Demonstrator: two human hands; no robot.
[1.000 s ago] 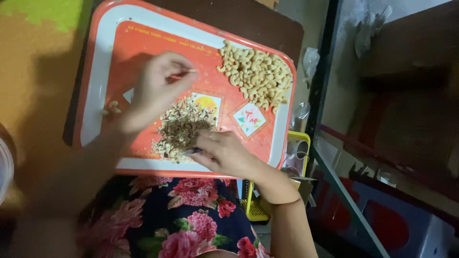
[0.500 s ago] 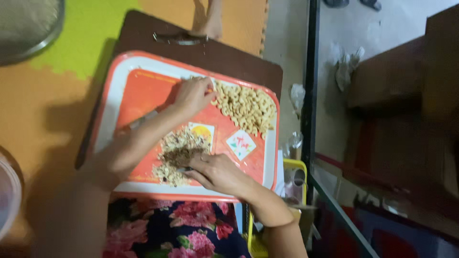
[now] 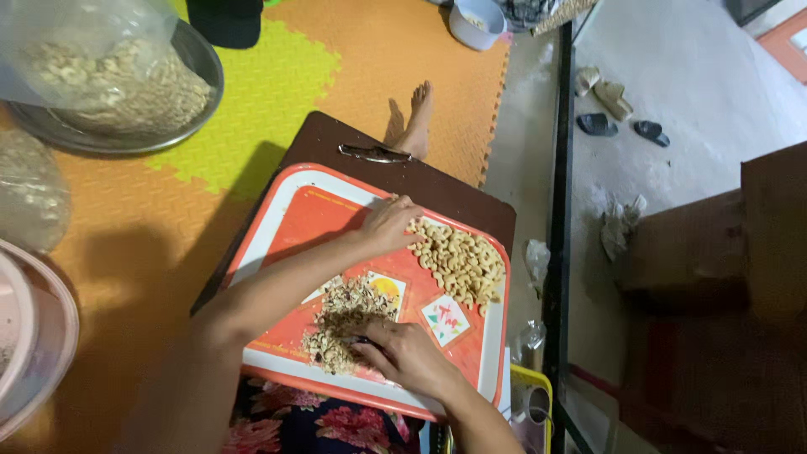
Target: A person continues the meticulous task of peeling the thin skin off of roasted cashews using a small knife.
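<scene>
From the head camera, 1 orange-red tray (image 3: 277,244) with a white rim is lying on a dark brown board (image 3: 454,189), which is sitting on orange and green foam mats (image 3: 277,92). The left hand (image 3: 388,225) is reaching across the tray and touching the near edge of a pile of pale peeled cashews (image 3: 461,265) on the tray's right half, its fingers curled loosely; whether they are pinching a nut is not possible to tell. The right hand (image 3: 405,355) is resting low on the tray, fingers bent and closed on a small dark tool, its tip pressing into a heap of brown husks and unpeeled nuts (image 3: 345,324) in the tray's middle. A metal bowl (image 3: 189,92) carrying a clear bag of nuts (image 3: 101,63) is standing at the upper left, well apart from the tray. A bare foot (image 3: 418,118) is lying just beyond the board.
</scene>
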